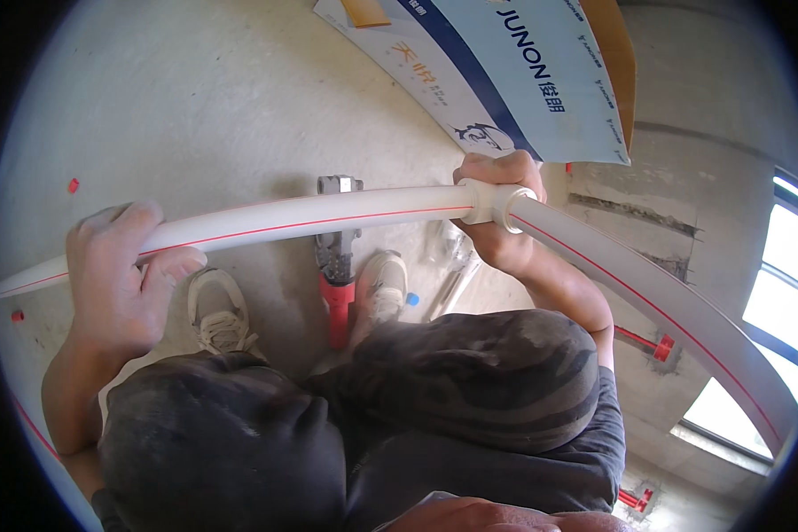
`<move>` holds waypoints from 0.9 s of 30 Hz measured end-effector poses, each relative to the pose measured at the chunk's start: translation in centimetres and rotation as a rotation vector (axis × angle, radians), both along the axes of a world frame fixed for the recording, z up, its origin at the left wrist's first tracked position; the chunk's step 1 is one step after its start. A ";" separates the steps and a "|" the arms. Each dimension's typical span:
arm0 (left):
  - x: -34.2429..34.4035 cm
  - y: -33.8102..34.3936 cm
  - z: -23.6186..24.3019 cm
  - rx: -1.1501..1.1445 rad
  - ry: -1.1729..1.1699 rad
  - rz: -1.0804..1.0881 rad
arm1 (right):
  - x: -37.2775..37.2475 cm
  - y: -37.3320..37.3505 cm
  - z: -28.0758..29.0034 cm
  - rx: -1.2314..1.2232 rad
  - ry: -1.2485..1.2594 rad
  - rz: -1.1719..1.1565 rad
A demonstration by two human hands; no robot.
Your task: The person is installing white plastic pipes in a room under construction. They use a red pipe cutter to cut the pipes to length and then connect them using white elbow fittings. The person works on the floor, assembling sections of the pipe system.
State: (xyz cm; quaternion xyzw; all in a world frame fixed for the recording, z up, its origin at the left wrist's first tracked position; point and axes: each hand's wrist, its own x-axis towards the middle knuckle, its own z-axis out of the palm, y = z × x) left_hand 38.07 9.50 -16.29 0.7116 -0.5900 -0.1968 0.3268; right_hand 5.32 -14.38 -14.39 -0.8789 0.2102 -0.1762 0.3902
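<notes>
A long white plastic pipe (301, 218) with a thin red stripe runs across in front of my knees. Its left part is in my left hand (120, 266), with fingers over the top and thumb along the near side. At the pipe's right end is a white pipe fitting (479, 201) with collars. My right hand (504, 168) is closed round that fitting, partly hidden behind it. From the fitting a second white pipe (665, 293), also red-striped, curves through the fisheye toward the lower right. How deep either pipe sits inside the fitting cannot be seen.
Below the pipe, a tool with a grey head and red handle (338, 310) rests between my shoes. A blue and white cardboard box (541, 80) lies ahead. Small red pieces (74, 185) and a blue disc (412, 300) dot the concrete floor. Red fittings (663, 347) project at right, near a window (780, 275).
</notes>
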 end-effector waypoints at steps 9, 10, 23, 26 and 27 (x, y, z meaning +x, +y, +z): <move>0.0 0.3 -0.4 -0.004 -0.023 0.000 | 0.1 0.4 -0.5 0.075 -0.020 -0.030; 0.0 0.3 -0.3 -0.005 -0.026 -0.003 | 0.2 0.4 -0.5 0.051 -0.027 -0.023; -0.4 0.1 -0.9 -0.013 -0.048 0.004 | 2.1 0.3 -0.1 0.037 -0.068 0.159; -0.4 0.0 -1.0 -0.015 -0.037 0.003 | 2.0 0.5 -0.1 0.065 -0.079 0.136; -0.4 0.0 -1.0 -0.010 -0.034 0.003 | 1.9 0.5 -0.1 0.075 -0.083 0.136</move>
